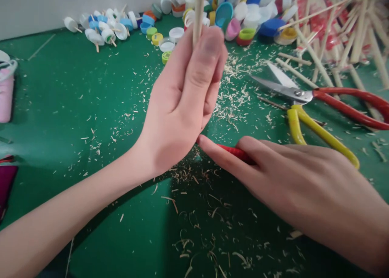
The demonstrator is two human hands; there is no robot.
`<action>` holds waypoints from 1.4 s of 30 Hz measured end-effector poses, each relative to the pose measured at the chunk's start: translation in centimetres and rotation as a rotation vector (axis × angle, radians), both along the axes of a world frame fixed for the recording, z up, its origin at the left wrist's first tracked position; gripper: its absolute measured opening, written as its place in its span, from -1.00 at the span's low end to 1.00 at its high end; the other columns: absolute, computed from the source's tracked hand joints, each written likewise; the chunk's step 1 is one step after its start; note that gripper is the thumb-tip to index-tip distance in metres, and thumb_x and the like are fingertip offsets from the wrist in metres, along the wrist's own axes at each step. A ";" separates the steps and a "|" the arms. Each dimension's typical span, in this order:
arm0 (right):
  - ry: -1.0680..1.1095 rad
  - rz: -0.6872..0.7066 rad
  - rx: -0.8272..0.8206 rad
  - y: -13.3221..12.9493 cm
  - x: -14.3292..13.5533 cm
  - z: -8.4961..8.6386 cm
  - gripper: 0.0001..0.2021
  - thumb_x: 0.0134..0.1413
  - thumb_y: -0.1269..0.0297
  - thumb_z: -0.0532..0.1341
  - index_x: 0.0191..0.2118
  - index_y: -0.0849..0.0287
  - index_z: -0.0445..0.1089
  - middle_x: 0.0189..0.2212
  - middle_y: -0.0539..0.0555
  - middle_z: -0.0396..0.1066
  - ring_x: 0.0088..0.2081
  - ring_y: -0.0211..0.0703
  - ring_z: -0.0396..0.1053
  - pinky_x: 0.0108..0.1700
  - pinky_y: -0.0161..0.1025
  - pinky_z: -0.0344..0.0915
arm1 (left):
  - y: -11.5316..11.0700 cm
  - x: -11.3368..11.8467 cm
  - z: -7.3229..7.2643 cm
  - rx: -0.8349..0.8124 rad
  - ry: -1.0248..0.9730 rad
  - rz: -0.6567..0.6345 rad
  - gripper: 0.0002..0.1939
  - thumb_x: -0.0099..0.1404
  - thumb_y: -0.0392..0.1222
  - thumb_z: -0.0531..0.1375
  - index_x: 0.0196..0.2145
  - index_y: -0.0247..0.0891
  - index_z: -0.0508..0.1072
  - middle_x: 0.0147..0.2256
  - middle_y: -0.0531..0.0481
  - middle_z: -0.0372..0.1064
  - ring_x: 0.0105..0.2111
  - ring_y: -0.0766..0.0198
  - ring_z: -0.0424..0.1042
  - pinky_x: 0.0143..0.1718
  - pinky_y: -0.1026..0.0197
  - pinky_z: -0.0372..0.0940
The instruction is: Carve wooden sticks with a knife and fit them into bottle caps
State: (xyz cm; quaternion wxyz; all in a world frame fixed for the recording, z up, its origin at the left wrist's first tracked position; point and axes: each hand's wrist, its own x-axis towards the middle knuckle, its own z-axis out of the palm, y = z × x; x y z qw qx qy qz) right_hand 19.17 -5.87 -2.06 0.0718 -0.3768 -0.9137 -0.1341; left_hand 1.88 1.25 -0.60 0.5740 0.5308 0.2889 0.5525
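Observation:
Upright in my left hand (185,95) is a thin wooden stick (199,10); the fingers are wrapped round it and its upper end rises past the top edge of the view. My right hand (291,180) is closed on a red-handled tool (235,151), just below and right of the left hand. The forefinger stretches along the tool and its tip touches or nearly touches the heel of the left hand. The tool's working end is hidden. Pale wood shavings (232,103) lie scattered on the green table (100,79) around and beneath both hands.
Scissors (300,93) with red and yellow handles lie open at the right. Behind them are wooden sticks (360,31) and red-white plastic wrapping. Coloured bottle caps (225,14) are piled at the back, with capped sticks (105,26) further left. Pink (6,91) and purple items sit at the left edge.

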 end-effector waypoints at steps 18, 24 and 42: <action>0.010 0.003 -0.016 -0.5 0.1 -0.1 -0.33 0.20 0.65 -0.15 0.41 0.23 -0.03 -0.42 -0.01 0.25 -0.50 -0.14 0.06 -0.40 -0.13 -0.09 | 0.6 -0.1 -0.8 0.102 -0.001 -0.011 -0.56 0.47 0.19 -0.06 -0.38 -0.19 0.25 -0.52 0.11 -0.03 -0.60 0.46 -0.12 -0.64 0.29 -0.07; -0.038 0.031 -0.014 -0.6 -0.3 0.0 -0.34 0.17 0.64 -0.15 0.40 0.32 0.00 -0.44 0.01 0.27 -0.56 -0.17 0.14 -0.47 -0.15 -0.03 | 0.6 0.1 -0.7 0.067 -0.140 -0.069 -0.74 0.42 -0.08 0.18 -0.39 -0.24 0.29 -0.50 0.16 -0.03 -0.62 0.52 -0.09 -0.66 0.32 -0.08; -0.105 -0.016 0.011 -1.3 0.3 0.4 -0.30 0.17 0.67 -0.12 0.43 0.28 -0.10 -0.43 -0.02 0.18 -0.52 -0.18 0.07 -0.48 -0.14 0.00 | 0.8 -0.9 0.7 -0.110 -0.009 -0.200 -0.68 0.50 -0.36 -0.08 -0.45 -0.21 0.18 -0.48 0.17 0.05 -0.71 0.57 -0.04 -0.73 0.28 -0.12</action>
